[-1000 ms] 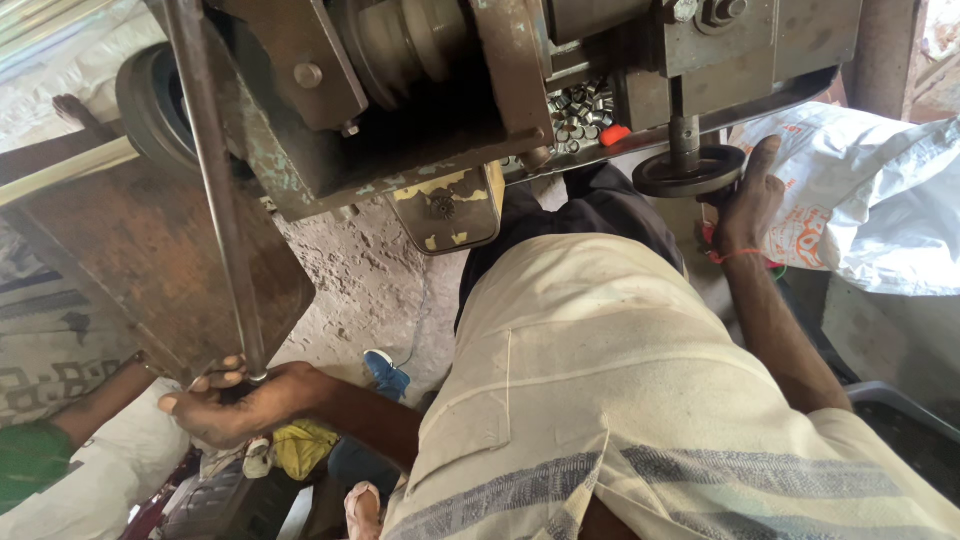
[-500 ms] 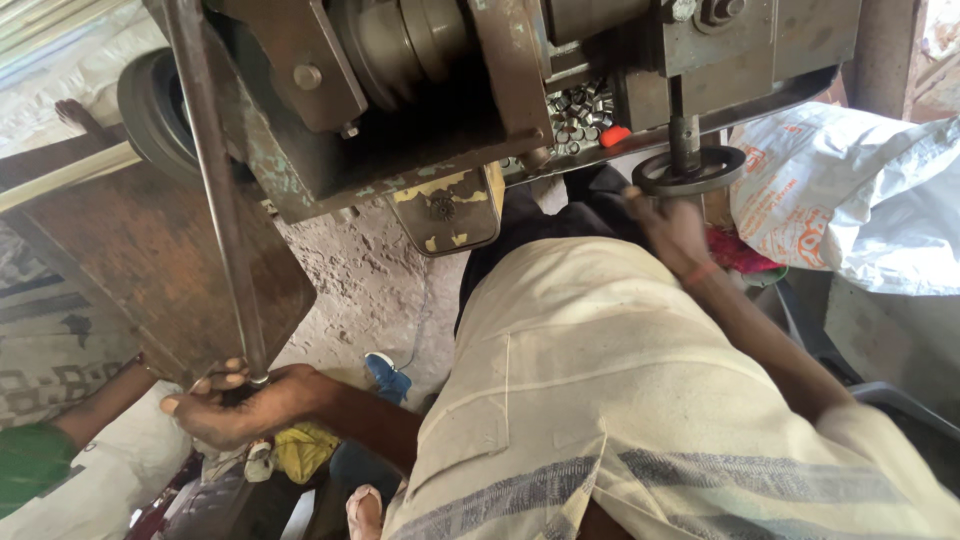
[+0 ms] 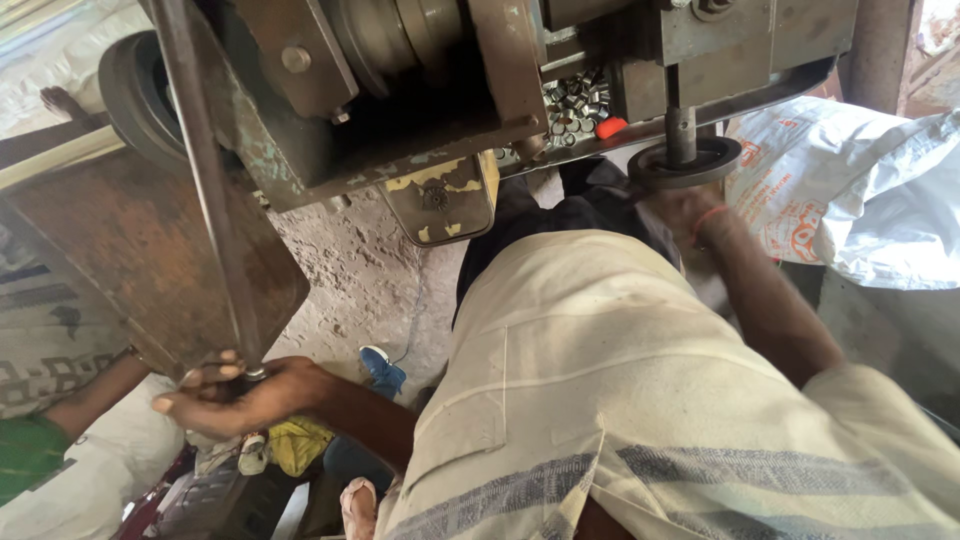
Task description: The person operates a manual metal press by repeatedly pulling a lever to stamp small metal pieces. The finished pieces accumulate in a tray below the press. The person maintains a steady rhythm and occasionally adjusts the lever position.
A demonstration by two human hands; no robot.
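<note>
My left hand (image 3: 240, 392) is closed around the lower end of a long rusty steel lever (image 3: 205, 190) that rises to a heavy press machine (image 3: 400, 90) above me. My right hand (image 3: 682, 212) reaches up just under a round black disc (image 3: 690, 162) on the machine's vertical spindle (image 3: 680, 110). A red band sits on that wrist. The fingers are blurred and partly hidden by the disc. A pile of small shiny metal rings (image 3: 578, 100) lies on the machine bed, with a red knob (image 3: 610, 127) beside it.
Another person's arm with a green sleeve (image 3: 55, 430) comes in at the lower left. White printed sacks (image 3: 860, 190) lie at the right. A rusty metal sheet (image 3: 130, 260) leans at the left. A blue sandal (image 3: 380, 368) rests on the rough concrete floor (image 3: 360, 280).
My right hand has moved left from beside the sack to just under the black disc. My left hand has stayed on the lever.
</note>
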